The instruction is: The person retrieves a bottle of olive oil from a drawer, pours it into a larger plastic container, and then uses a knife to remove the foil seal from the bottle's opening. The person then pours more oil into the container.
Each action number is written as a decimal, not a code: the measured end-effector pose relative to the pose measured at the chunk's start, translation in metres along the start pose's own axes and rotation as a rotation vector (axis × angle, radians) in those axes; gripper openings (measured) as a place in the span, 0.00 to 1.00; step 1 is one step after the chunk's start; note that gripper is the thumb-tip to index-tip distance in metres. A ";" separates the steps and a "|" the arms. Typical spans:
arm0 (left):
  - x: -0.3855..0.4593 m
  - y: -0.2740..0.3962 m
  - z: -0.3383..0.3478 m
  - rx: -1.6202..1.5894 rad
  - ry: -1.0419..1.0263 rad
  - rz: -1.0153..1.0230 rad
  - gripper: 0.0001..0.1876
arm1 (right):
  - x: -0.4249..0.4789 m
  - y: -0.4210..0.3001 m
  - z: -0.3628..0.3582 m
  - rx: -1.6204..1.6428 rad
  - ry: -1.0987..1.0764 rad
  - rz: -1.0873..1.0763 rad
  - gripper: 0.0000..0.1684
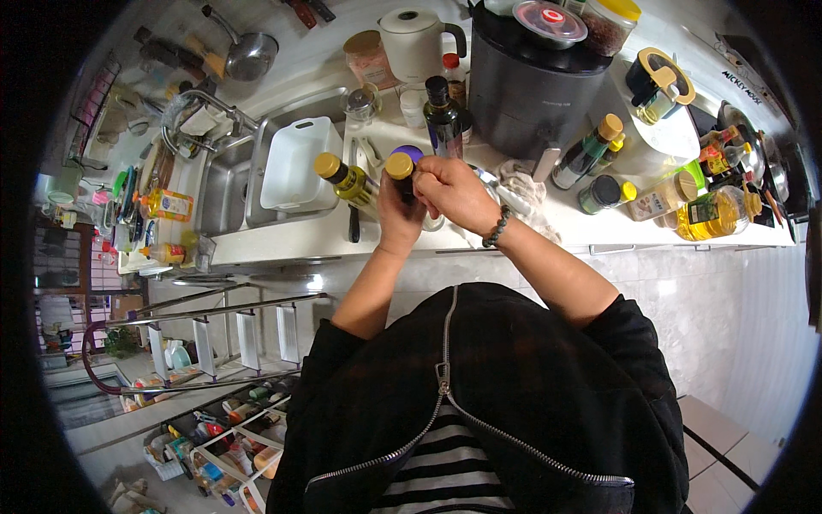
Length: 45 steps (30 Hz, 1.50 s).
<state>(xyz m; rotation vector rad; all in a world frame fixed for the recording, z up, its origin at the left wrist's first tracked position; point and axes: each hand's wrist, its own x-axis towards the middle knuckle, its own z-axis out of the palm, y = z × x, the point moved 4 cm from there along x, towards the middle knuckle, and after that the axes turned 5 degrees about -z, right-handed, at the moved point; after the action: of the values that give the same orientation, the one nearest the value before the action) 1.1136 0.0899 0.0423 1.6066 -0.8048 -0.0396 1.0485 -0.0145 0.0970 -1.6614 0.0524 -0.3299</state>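
A dark bottle with a yellow cap (pixel 399 166) is upright in my left hand (pixel 399 218), above the counter's front part. My right hand (pixel 457 193), with a dark bead bracelet at the wrist, is closed beside the cap; its fingertips meet the bottle's side, and whether they grip anything is hidden. Just left of my left hand stands an oil bottle with a yellow cap (pixel 350 183). Behind my hands are a purple round lid (pixel 408 153) and a tall dark glass bottle with a black cap (pixel 443 122). A black-handled utensil (pixel 354 223) lies on the counter.
A double steel sink (pixel 225 186) with a white plastic basin (pixel 298 167) is at left. Behind stand a white kettle (pixel 412 48) and a black air fryer (pixel 536 83). A cloth (pixel 523 186), sauce bottles (pixel 587 151) and a large oil jug (pixel 716 215) are at right. A stepladder (pixel 202 347) stands at lower left.
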 end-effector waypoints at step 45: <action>0.010 -0.015 -0.015 -0.196 -0.240 -0.197 0.15 | 0.040 -0.068 0.000 -1.044 -0.386 -0.805 0.16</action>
<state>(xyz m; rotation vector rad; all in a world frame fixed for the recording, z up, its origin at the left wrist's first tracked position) 1.1349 0.0976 0.0368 1.5063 -0.7957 -0.4467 1.0760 -0.0156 0.1714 -2.7130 -0.8912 -0.6384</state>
